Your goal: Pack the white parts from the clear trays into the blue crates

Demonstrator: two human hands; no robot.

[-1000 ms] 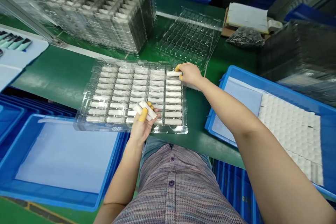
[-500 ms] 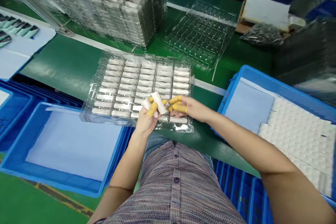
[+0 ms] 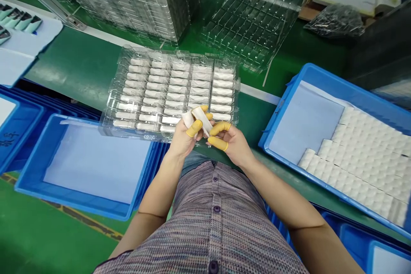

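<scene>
My left hand [image 3: 181,142], with yellow finger cots, is closed around two white oblong plastic pieces. One white piece [image 3: 202,119] slants between both hands; the other white piece [image 3: 187,119] lies against my left fingers. My right hand [image 3: 236,144], also in yellow cots, pinches the lower end of the slanted piece between thumb and finger. Just beyond my hands lies a clear plastic tray [image 3: 108,109] with columns of similar white pieces in its slots. My hands hide part of its near right side.
To the right, a blue bin [image 3: 272,147] holds rows of white pieces on a paper sheet. A lined blue bin [image 3: 28,180] stands at left. Behind are a tall stack of filled trays [image 3: 180,13], an unfilled clear tray [image 3: 253,21] and a crumpled plastic bag [image 3: 337,21].
My right hand has come in from the tray side to grip the slanted piece's lower end. Both hands are slightly nearer my body, and the view has shifted a little.
</scene>
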